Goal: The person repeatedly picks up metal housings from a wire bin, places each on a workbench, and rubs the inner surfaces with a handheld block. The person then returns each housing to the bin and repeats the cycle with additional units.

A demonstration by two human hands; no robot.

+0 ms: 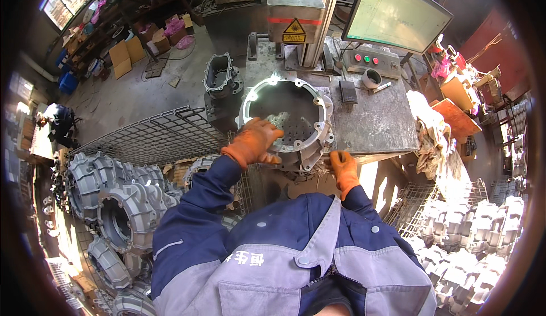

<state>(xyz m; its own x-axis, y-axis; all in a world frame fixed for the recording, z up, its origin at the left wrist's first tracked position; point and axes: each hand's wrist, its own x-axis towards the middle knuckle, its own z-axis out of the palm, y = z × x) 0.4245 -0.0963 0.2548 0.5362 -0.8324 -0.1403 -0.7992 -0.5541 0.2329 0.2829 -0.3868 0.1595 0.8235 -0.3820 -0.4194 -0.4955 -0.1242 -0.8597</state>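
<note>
Fingers of my left hand (256,141), gloved in orange, were bent over the near left rim of the housing (324,110), grasping it. My right hand (344,171) was at the housing's near right corner, fingers curled; whether they pinched anything or only rested, I couldn't tell. The housing sat ring up on the bench (375,125), which ran out to its right, with the machine head (293,12) beyond it. As I judged it, getting the housing onto the bench was done, but freeing it from my grasp was not. Left of it and nearer me, a wire cage (165,129) held heaped castings (142,202); to its right, bright castings (483,219) lay packed by a wire basket (405,205), though glare hid whether they were inside. Whether any of them were finished or waiting, I couldn't tell. Just beyond the housing's left side stood a smaller casting (209,80), open-topped, its grey hollow showing. Beyond the housing to the right was a cup (368,84), too dark inside to read. Far beyond its left, cardboard boxes (161,42) stood, pink plastic (174,26) bulging at one.
</note>
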